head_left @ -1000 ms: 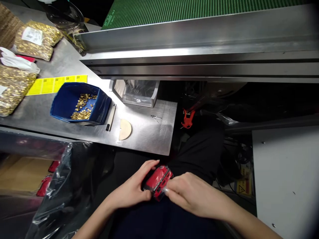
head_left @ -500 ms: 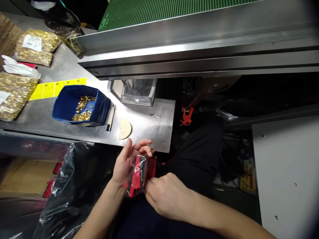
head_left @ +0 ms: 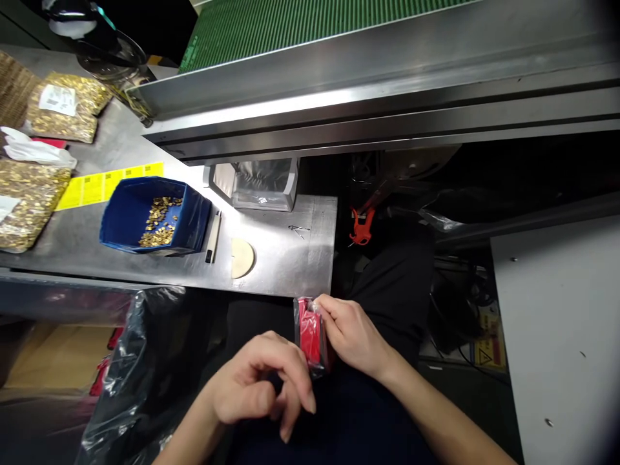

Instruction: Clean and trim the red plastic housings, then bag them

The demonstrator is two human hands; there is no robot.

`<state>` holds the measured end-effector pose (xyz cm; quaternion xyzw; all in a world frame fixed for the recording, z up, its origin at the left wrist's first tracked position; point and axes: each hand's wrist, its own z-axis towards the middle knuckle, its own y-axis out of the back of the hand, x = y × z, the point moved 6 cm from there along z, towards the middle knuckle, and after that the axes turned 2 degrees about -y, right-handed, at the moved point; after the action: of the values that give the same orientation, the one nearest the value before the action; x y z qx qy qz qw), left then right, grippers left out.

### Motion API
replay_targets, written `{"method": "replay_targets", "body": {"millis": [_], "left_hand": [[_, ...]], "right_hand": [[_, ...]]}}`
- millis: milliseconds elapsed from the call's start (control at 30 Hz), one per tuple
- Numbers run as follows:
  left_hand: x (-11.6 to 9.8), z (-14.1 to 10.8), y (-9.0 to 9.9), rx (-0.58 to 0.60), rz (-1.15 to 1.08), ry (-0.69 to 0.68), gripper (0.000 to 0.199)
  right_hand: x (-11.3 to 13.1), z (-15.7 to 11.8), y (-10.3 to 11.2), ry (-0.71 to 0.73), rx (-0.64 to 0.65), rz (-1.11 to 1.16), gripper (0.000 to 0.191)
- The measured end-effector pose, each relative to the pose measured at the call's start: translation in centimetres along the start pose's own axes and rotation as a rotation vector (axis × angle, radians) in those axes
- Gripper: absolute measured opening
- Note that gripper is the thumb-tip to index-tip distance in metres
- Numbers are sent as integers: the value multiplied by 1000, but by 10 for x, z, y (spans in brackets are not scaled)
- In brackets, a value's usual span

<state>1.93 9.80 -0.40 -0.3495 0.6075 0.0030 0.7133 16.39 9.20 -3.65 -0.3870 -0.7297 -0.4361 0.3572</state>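
Note:
A red item in a clear plastic bag (head_left: 310, 337) is held over my lap, just off the front edge of the metal table. My right hand (head_left: 356, 336) grips the bag's upper right side, fingers closed on it. Just left of the bag, my left hand (head_left: 271, 381) hangs with its fingers curled and apart, holding nothing. Its fingertips come close to the bag's lower left side; whether they touch it I cannot tell. What the red item is does not show clearly through the plastic.
On the metal table (head_left: 276, 274) stand a blue bin (head_left: 130, 213) of small brass parts, a pen-like tool (head_left: 213, 237), a pale round disc (head_left: 242, 258) and a grey tray (head_left: 264, 200). A conveyor frame (head_left: 339, 97) crosses above. Black plastic (head_left: 140, 361) lines a box at left.
My left hand has let go of the bagged red item and moved down beside it. My right hand now holds the bag, which has shifted right and turned.

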Motion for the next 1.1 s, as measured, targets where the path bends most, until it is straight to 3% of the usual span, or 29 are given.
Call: {"method": "replay_targets", "body": {"millis": [100,267,400,500,567,667,733,900,1000,1100], "left_hand": [[37,-7,-1,15,-164,107,51],[82,-26,37,-302,-304,27,58],[92,-47,57,-480,-194,87,34],[88,-56,55,-538,6,158,94],[82,-53,43,-416,38,131,108],[64,-45,26,-273,-4,-13,90],[53,-40,23,-289,11,-63,75],[34,-28,14,-247,23,27,48],[28,-24,12,-251,29,92,41],[24,-24,13,-316,45,85,39]], "right_hand": [[10,3,11,134,57,-153,22],[22,-4,7,329,185,-356,16],[29,-13,0,420,239,-258,16],[34,-19,-11,416,334,-53,12],[34,-20,-19,342,371,85,12],[25,-21,-27,139,357,283,24],[15,-23,-32,-31,371,430,30],[-5,-31,-47,-402,455,903,39],[-10,-30,-47,-460,425,970,49],[-10,-30,-47,-456,445,916,40]]}}
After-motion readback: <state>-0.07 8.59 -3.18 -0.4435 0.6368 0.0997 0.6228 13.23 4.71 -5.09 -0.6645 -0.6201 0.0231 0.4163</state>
